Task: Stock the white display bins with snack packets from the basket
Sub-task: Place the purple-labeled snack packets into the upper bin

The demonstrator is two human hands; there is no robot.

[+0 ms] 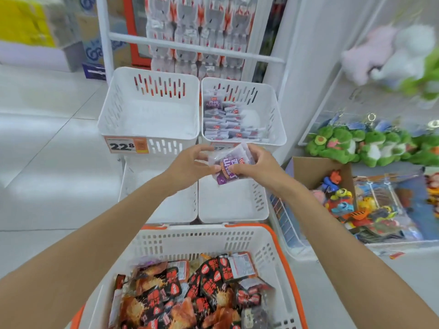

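Both my hands hold a small stack of purple snack packets (229, 166) in the air, just in front of the upper right white bin (276, 115). My left hand (190, 166) pinches the stack's left edge and my right hand (255, 166) grips its right side. That bin holds several purple packets lying in rows. The upper left white bin (111, 110) has nothing in it. Two lower white bins (261, 203) sit below my hands. The white basket with orange trim (268, 248) is nearest me, full of black, red and orange snack packets (190, 293).
A price tag reading 22.8 (127, 145) is on the upper left bin. Hanging packets (199, 32) fill the rack behind. Green plush toys (351, 143) and a cardboard box of small toys (342, 193) stand to the right. Tiled floor lies to the left.
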